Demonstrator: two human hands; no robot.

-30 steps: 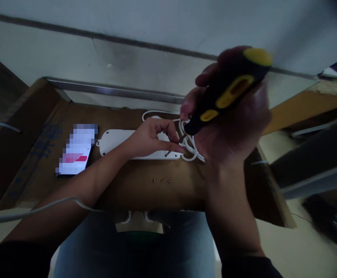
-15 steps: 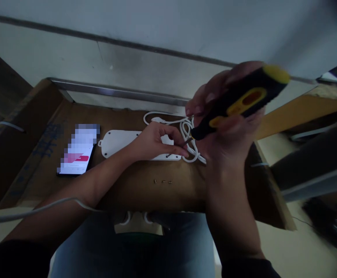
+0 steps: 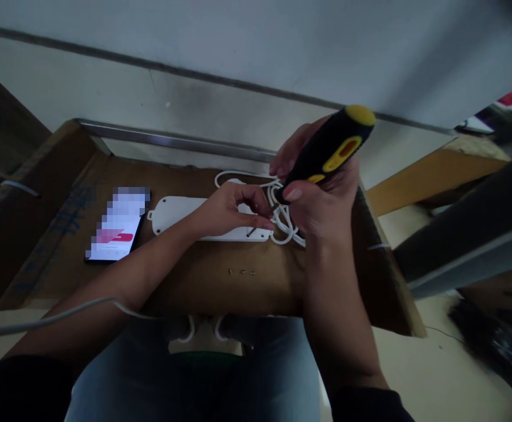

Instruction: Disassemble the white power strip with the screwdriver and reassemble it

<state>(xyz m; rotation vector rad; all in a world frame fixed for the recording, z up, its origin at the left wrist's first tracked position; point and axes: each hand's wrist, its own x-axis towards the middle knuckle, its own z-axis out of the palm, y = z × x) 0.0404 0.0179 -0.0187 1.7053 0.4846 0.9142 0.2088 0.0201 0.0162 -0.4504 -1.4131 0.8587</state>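
A black and yellow screwdriver point(image 3: 326, 151) is gripped in my right hand point(image 3: 326, 196), its handle tilted up to the right and its shaft running down to the left. My left hand point(image 3: 238, 211) is pinched around the lower shaft, over the right part of a white power strip point(image 3: 176, 215). The dark tip of the shaft shows below my left fingers, at the strip's surface. The strip lies with its screw-holed face up. Its coiled white cord point(image 3: 284, 225) lies at its right end. Several small screws point(image 3: 244, 272) rest on the cardboard in front of it.
A lit phone point(image 3: 119, 225) lies left of the strip. Cardboard walls point(image 3: 36, 176) rise at both sides of the brown work surface. A grey cable point(image 3: 62, 319) crosses over my left forearm. Dark items lie on the floor at the right.
My right hand and the screwdriver have moved left, and the handle stands steeper. My left hand keeps its pinch on the shaft. The whole view has shifted slightly.
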